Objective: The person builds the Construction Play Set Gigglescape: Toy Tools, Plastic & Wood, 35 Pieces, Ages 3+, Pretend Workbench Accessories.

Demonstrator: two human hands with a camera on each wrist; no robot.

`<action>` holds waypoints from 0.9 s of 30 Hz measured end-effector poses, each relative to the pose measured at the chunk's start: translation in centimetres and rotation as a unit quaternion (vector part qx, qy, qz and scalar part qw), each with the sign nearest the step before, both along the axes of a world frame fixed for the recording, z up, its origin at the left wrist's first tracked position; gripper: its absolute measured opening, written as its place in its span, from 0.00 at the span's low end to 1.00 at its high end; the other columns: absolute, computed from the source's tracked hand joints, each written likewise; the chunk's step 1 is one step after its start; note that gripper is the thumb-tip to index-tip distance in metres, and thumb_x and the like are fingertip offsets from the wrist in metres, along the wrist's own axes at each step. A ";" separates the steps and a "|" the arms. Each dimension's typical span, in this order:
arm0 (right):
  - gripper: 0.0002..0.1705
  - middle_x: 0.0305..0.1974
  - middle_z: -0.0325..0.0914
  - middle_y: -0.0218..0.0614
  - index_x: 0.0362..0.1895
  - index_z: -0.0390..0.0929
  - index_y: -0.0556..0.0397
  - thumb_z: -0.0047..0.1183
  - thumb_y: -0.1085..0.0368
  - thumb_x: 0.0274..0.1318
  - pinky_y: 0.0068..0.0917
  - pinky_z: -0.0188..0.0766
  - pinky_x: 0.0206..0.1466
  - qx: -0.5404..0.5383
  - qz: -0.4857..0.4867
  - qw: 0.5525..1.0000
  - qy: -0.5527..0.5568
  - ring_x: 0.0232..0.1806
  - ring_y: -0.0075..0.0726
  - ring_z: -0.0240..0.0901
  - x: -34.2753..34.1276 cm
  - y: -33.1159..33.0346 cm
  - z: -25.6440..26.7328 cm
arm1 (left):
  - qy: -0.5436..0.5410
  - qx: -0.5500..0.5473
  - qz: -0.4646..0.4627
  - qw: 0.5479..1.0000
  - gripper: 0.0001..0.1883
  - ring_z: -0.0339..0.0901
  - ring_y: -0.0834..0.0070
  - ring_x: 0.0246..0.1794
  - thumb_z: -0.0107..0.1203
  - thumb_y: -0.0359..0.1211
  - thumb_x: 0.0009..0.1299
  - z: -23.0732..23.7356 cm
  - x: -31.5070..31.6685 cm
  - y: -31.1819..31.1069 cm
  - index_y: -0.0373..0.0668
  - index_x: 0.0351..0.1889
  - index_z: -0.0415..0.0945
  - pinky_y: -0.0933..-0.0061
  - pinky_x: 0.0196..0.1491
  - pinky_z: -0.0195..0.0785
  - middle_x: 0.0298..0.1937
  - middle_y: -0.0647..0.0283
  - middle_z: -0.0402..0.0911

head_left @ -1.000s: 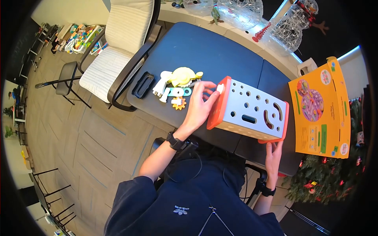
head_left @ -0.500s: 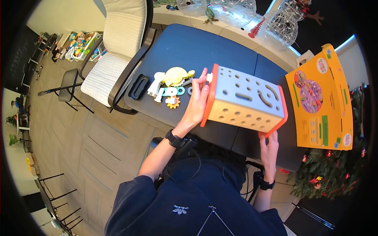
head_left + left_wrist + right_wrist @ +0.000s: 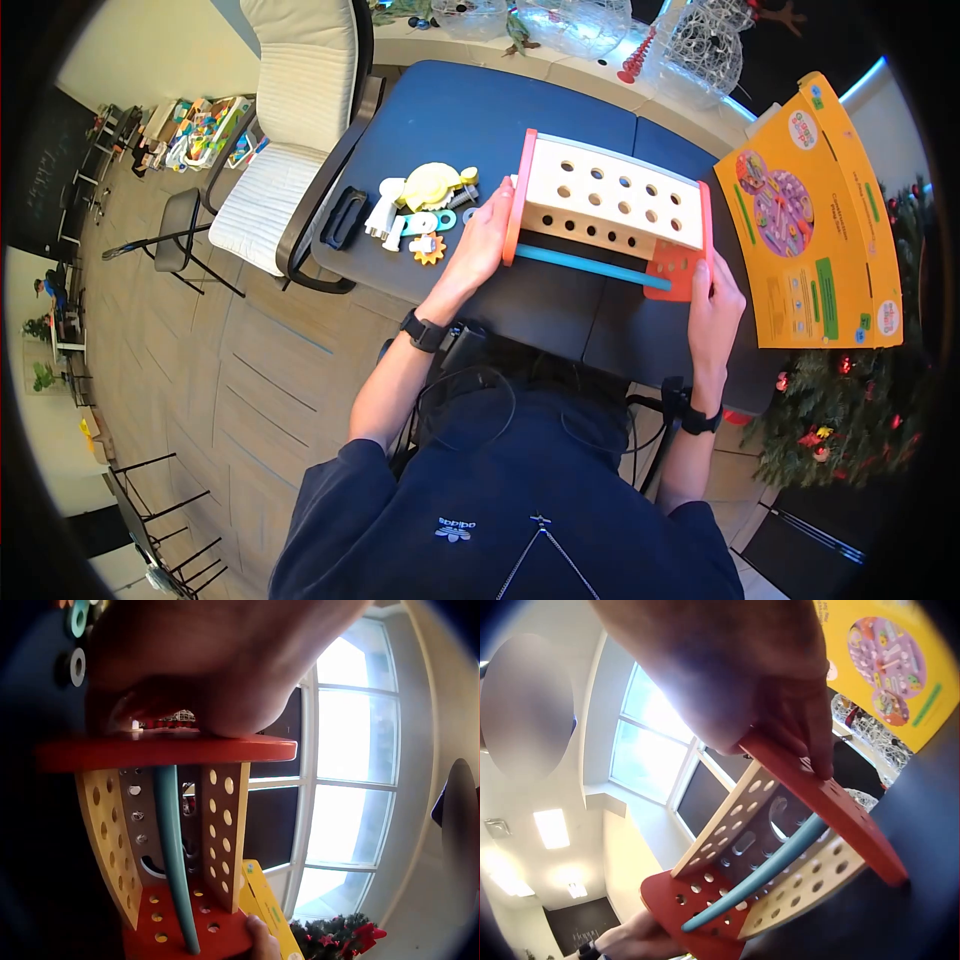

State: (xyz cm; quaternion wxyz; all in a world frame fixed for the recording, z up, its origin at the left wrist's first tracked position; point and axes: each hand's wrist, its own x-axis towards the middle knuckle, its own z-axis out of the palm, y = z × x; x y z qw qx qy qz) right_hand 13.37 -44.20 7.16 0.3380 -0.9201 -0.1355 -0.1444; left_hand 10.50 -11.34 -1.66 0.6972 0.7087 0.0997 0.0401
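Note:
A toy toolbox (image 3: 580,182) with holed pale wooden sides and red end boards is held over the table by both hands. Its blue rod handle (image 3: 590,266) runs between the end boards, facing the person. My left hand (image 3: 478,245) grips the left red end board (image 3: 172,752), its fingers partly hidden behind the board. At the opposite end, my right hand (image 3: 715,310) holds the other red board (image 3: 832,799), with fingers lying over its outer face. Left of the toolbox lie toy pieces: a yellow rounded piece (image 3: 432,185), an orange gear (image 3: 428,255) and a grey screw (image 3: 463,197).
On the dark table (image 3: 480,110), a black tray (image 3: 346,218) sits near the left edge. A yellow printed carton (image 3: 800,260) stands at the right, beside a decorated tree (image 3: 840,430). A white-cushioned chair (image 3: 265,215) is against the table's left side.
The toolbox has been rolled, so its grey slotted face has turned away and a pale side and the blue rod show. My right hand has moved up along the right end board.

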 end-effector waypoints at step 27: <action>0.07 0.37 0.82 0.40 0.47 0.83 0.55 0.58 0.67 0.70 0.40 0.78 0.45 0.025 0.308 0.944 0.118 0.41 0.48 0.81 -6.2 6.1 -1.3 | 0.100 0.576 0.147 0.798 0.19 0.87 0.49 0.46 0.66 0.39 0.73 2.5 -5.3 6.8 0.36 0.54 0.76 0.51 0.43 0.82 0.46 0.47 0.86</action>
